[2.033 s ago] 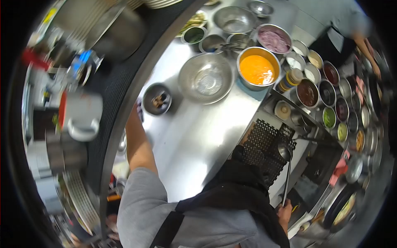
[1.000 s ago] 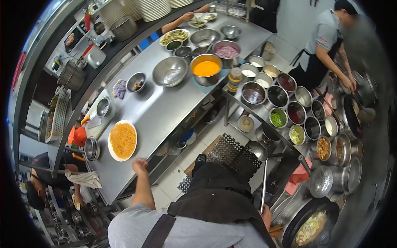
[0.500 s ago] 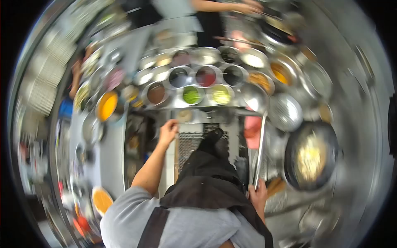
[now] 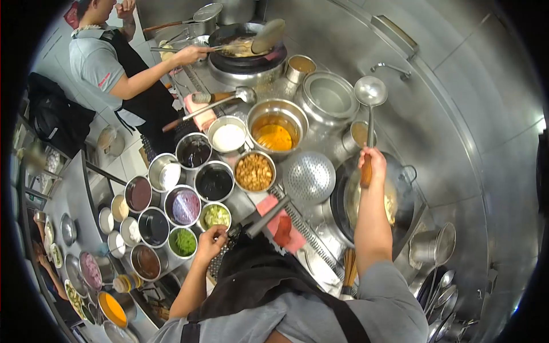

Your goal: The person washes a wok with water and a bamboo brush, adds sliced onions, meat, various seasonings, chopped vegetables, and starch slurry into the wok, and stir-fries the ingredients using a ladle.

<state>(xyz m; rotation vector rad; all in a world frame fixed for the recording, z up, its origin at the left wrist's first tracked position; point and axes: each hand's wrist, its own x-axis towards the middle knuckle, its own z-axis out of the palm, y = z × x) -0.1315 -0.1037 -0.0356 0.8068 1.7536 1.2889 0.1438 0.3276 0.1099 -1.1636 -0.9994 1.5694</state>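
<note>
My right hand is wrapped round the wooden handle of a steel ladle, its bowl raised toward the back wall. Below that forearm lies a black wok with pale food in it, partly hidden by the arm. My left hand has its fingers curled in beside the pot of chopped light-green vegetable and the pot of green herbs; what it holds, if anything, I cannot make out. A perforated skimmer rests left of the wok.
Several sauce pots stand at the left, with a pot of brown cubes and a pot of orange liquid. A co-worker holds a utensil in another wok. Strainers and ladles sit at lower right.
The view has turned right toward the stoves. My right hand has lifted the ladle from low beside my body to above the wok. My left hand has come next to the pots.
</note>
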